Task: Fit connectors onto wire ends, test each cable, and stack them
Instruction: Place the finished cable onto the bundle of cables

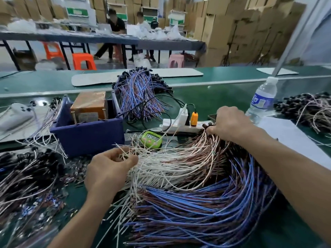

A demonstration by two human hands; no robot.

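Note:
A big fan of white and brown wires [179, 163] lies across the green bench, with a blue and brown bundle [206, 208] in front of it. My left hand [109, 170] pinches the loose white wire ends at the fan's left side. My right hand [231, 122] grips the gathered black connector ends of the same bundle [207, 126] beside the power strip. Another blue-brown wire pile with black connectors [139, 93] sits farther back. More black-ended cables lie in heaps at the left [32, 169] and the far right [308, 108].
A blue bin [87, 135] holds an orange box [89, 106]. A white power strip [180, 126] carries plugs, with a green timer [152, 139] before it. A water bottle [263, 99] and white paper [290, 138] stand right. People sit at a far table.

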